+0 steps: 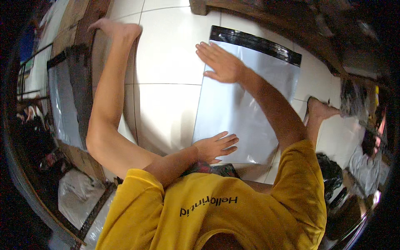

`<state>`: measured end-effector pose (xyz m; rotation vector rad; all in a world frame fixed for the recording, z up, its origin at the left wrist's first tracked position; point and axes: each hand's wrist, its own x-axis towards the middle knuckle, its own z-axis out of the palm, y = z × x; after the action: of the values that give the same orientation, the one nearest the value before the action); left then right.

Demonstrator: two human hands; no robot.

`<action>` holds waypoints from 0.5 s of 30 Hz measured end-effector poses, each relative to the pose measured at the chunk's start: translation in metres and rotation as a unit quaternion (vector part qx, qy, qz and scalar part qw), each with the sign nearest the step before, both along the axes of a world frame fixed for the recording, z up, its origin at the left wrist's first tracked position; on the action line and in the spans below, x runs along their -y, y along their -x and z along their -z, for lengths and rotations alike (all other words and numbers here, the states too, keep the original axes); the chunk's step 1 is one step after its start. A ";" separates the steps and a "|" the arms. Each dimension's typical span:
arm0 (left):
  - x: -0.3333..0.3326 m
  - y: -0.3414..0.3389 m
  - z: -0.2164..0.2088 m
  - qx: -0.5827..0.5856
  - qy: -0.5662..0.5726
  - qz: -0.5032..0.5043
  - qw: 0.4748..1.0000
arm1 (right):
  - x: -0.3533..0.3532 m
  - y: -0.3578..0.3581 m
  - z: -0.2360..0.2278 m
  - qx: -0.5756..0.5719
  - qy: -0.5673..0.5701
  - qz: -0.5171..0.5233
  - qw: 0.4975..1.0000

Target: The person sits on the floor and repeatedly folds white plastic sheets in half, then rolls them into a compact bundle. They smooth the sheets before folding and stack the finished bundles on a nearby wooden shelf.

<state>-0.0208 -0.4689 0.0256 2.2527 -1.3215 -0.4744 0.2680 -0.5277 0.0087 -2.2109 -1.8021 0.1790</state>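
A pale grey plastic mailing bag [233,121] lies flat on the floor in front of me, with a black strip [258,46] along its far edge. My right hand [223,62] is over the bag's far left part, just below the strip, palm down with the fingers stretched out. Some fingertips reach past the bag's left edge. At the near left corner my left hand [214,148] rests on or just above the bag, its fingers spread. Neither hand grips anything.
Light tiles [166,50] make up the floor. My legs stretch out on both sides of the bag. Another grey bag with a dark band [64,102] is on the left, above clear plastic packs [79,196]. Wooden furniture [275,18] borders the far side; black plastic [329,173] lies right.
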 end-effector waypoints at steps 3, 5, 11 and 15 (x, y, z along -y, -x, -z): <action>-0.002 0.003 0.009 0.000 -0.001 -0.022 1.000 | 0.031 0.070 -0.029 -0.043 -0.100 0.153 0.982; -0.001 0.007 0.006 -0.013 -0.001 -0.025 1.000 | 0.073 0.133 -0.039 -0.111 -0.086 0.364 0.921; 0.002 0.004 -0.022 0.017 -0.046 -0.023 0.999 | 0.184 0.271 -0.028 -0.009 0.035 0.660 0.750; 0.002 0.006 -0.020 0.049 -0.070 -0.015 0.996 | 0.188 0.286 -0.017 -0.005 0.080 0.662 0.745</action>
<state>-0.0272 -0.4711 0.0458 2.4359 -1.3371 -0.4656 -0.0176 -0.7158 0.0252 -2.9622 0.1419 0.0182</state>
